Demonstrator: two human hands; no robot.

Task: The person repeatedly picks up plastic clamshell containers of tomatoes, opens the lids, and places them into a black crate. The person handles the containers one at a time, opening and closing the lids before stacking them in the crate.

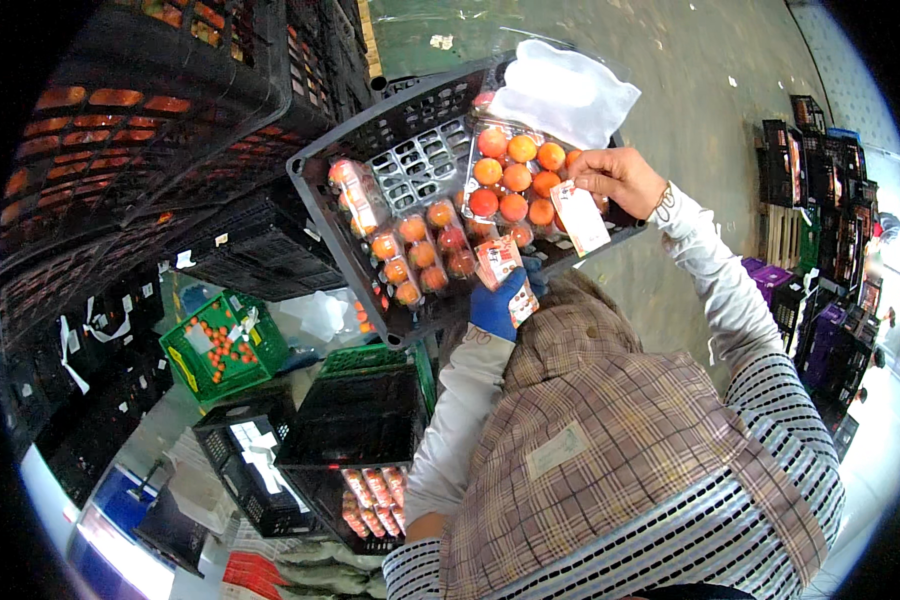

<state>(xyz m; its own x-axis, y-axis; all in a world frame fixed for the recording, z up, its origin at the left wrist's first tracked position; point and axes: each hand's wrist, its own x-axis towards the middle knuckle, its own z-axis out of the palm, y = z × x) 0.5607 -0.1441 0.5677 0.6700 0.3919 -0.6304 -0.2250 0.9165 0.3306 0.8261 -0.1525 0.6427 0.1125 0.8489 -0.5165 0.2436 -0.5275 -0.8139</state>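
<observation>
My right hand (621, 180), bare, pinches the upper end of a printed label card (581, 217) with red print along one edge. That card hangs over the right side of a clear plastic punnet (468, 169) filled with round orange-red fruit (516, 178). In a blue glove, my left hand (495, 307) grips a bundle of similar printed cards (499, 256) just below the punnet. A black plastic crate (349, 259) holds this punnet and several narrow clear packs of fruit (421, 255). White padding (562, 94) lies at the punnet's far side.
Tall black crates of fruit (142, 150) are stacked at left. A green crate (270, 337) with loose fruit and a black crate with packed fruit (373, 499) stand lower left. More stacked crates (825, 225) line the right, beyond the floor (690, 90).
</observation>
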